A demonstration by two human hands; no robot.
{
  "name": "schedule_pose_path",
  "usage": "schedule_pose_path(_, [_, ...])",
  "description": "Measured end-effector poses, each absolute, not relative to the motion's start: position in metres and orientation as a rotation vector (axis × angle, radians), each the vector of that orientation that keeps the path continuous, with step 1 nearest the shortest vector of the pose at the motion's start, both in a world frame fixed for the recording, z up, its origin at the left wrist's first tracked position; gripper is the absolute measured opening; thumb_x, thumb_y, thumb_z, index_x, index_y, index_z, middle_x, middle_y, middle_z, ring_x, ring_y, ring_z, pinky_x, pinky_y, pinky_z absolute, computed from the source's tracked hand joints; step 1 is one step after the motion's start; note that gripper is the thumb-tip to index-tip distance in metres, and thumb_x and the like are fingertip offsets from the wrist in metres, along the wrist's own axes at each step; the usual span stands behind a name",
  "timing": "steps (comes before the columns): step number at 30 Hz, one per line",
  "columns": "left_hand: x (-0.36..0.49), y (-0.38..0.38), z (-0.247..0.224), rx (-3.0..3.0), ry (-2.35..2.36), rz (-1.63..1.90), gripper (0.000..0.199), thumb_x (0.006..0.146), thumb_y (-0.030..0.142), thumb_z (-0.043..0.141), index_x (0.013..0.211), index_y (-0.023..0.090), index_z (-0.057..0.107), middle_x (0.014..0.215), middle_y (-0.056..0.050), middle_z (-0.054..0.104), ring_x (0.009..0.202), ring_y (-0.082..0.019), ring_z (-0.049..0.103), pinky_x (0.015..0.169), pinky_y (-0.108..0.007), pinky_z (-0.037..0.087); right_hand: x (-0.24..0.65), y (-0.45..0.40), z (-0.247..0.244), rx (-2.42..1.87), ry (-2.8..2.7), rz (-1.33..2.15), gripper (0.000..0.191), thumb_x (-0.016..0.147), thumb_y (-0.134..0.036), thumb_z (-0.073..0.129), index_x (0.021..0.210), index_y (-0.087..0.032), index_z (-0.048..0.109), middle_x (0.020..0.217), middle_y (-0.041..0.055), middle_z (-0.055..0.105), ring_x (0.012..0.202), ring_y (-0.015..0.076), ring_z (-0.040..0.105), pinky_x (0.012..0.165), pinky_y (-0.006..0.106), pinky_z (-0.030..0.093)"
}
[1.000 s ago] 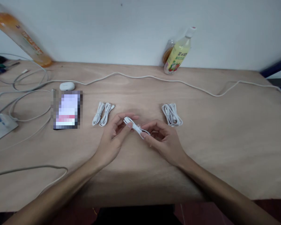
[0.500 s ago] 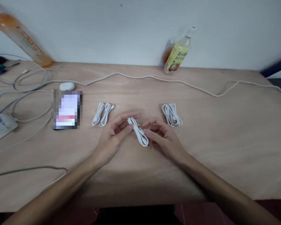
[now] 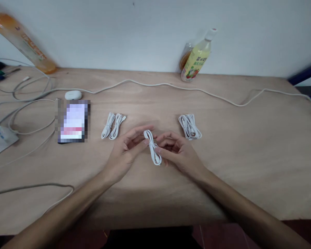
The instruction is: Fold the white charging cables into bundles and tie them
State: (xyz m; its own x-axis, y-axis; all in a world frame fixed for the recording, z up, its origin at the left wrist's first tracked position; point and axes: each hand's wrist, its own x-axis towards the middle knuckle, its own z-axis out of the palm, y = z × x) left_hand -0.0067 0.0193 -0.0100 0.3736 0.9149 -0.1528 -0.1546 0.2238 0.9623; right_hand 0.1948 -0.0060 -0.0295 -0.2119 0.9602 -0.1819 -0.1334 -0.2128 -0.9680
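Between my two hands is a white charging cable [image 3: 153, 152], coiled into a long bundle and pinched at its middle by a tie. My left hand [image 3: 131, 147] grips its upper end between thumb and fingers. My right hand [image 3: 177, 150] has its thumb against the bundle's middle, with the fingers curled behind it. On the table to the left lie two more bundled white cables, a left one [image 3: 108, 125] and a right one [image 3: 117, 126], side by side. More bundled white cables [image 3: 189, 126] lie close together on the right, beyond my right hand.
A phone [image 3: 74, 121] and a white earbud case [image 3: 73, 95] lie on the left, near loose cables and a white power strip [image 3: 2, 140]. A long cord [image 3: 166, 84] crosses the back. An orange drink bottle [image 3: 26, 43] and a yellow drink bottle [image 3: 197, 58] stand by the wall.
The held cable bundle has turned to a steeper angle. My right hand has shifted slightly left, its thumb further over the bundle. The other cables stay put.
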Motion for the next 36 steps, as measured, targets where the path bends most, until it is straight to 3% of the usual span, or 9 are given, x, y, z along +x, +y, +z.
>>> schedule_pose_path(7, [-0.004,0.020,-0.016,1.093,0.907,0.877,0.054,0.095,0.032,0.085,0.144,0.019,0.070,0.146,-0.011,0.079,0.127,-0.028,0.078,0.116,-0.046,0.057,0.192,-0.009,-0.028,-1.254,-1.212,1.230,0.026,0.088,-0.039,0.087,0.101,-0.025,0.069,0.082,-0.0012,0.072,0.069,0.0143,0.066,0.055,0.025,0.051])
schedule_pose_path(13, [-0.004,0.020,-0.016,1.061,0.958,0.784,0.059,0.093,0.039,0.086,0.145,0.016,0.069,0.118,-0.009,0.088,0.118,-0.027,0.080,0.113,-0.044,0.057,0.191,-0.016,-0.031,-1.295,-1.581,0.726,0.019,0.092,-0.028,0.084,0.103,-0.025,0.069,0.081,-0.0041,0.065,0.063,0.0118,0.057,0.056,0.027,0.048])
schedule_pose_path(17, [-0.003,0.021,-0.020,1.078,0.974,0.800,0.050,0.091,0.041,0.087,0.133,0.017,0.075,0.107,-0.007,0.089,0.108,-0.026,0.082,0.103,-0.041,0.060,0.191,-0.019,-0.031,-1.212,-1.785,0.490,0.019,0.096,-0.025,0.083,0.108,-0.025,0.069,0.085,-0.0025,0.068,0.067,0.0128,0.058,0.061,0.028,0.051])
schedule_pose_path(23, [-0.001,0.021,-0.017,0.929,0.921,0.812,0.053,0.088,0.036,0.091,0.135,0.017,0.075,0.108,-0.007,0.088,0.101,-0.025,0.082,0.098,-0.040,0.063,0.190,-0.019,-0.028,-1.310,-1.621,0.719,0.014,0.098,-0.028,0.076,0.110,-0.024,0.070,0.097,0.0014,0.071,0.069,0.0130,0.060,0.060,0.029,0.051])
schedule_pose_path(28, [-0.001,0.018,-0.013,0.898,0.923,0.847,0.041,0.092,0.033,0.087,0.129,0.018,0.076,0.127,-0.009,0.084,0.121,-0.028,0.077,0.102,-0.041,0.063,0.190,-0.015,-0.026,-1.307,-1.453,1.055,0.020,0.097,-0.036,0.078,0.112,-0.023,0.075,0.087,-0.0004,0.076,0.070,0.0141,0.066,0.057,0.027,0.049])
schedule_pose_path(33, [-0.002,0.018,-0.012,0.938,0.933,0.820,0.037,0.093,0.035,0.087,0.125,0.019,0.078,0.134,-0.008,0.082,0.127,-0.029,0.074,0.105,-0.041,0.062,0.191,-0.016,-0.026,-1.317,-1.468,1.027,0.015,0.098,-0.033,0.078,0.110,-0.025,0.082,0.088,0.0003,0.080,0.072,0.0157,0.069,0.061,0.028,0.053])
schedule_pose_path(36, [-0.003,0.019,-0.013,0.995,0.904,0.793,0.032,0.095,0.034,0.084,0.122,0.019,0.079,0.133,-0.008,0.082,0.127,-0.029,0.075,0.112,-0.044,0.059,0.191,-0.019,-0.027,-1.373,-1.543,0.817,0.013,0.099,-0.029,0.078,0.109,-0.025,0.083,0.088,0.0007,0.080,0.071,0.0155,0.069,0.060,0.028,0.054])
